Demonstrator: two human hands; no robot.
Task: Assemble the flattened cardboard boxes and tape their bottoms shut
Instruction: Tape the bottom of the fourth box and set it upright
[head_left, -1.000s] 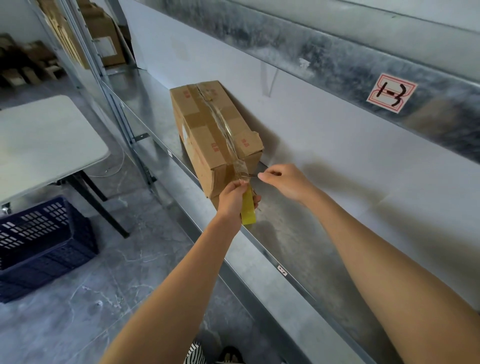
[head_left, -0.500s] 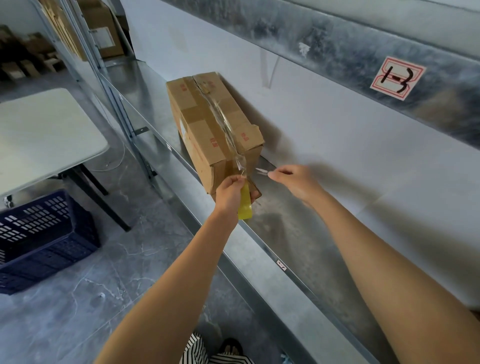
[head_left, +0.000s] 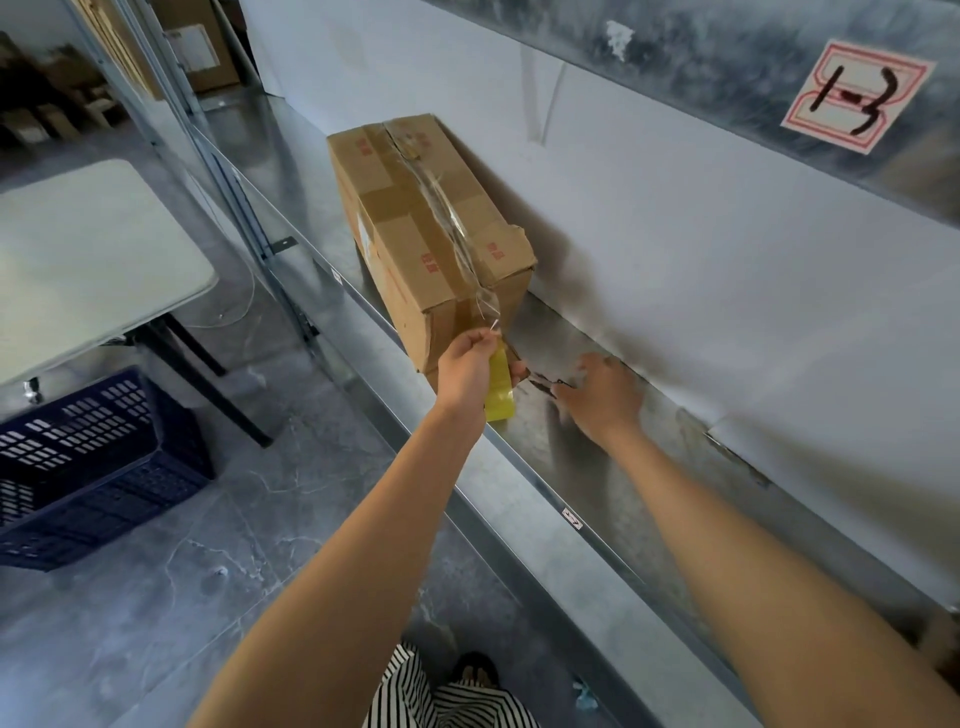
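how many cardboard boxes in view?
2 for sure: one box on the shelf by the left hand, a second box at the shelf's far end, top left. Blurred brown shapes beyond may be more.

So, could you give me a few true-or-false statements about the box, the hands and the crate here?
The cardboard box stands on the metal shelf. True.
The left hand grips a yellow tape roll. True.
The blue crate sits on the shelf. False: it is on the floor, by the table.
The right hand rests on top of the box. False: it is low over the shelf, apart from the box.
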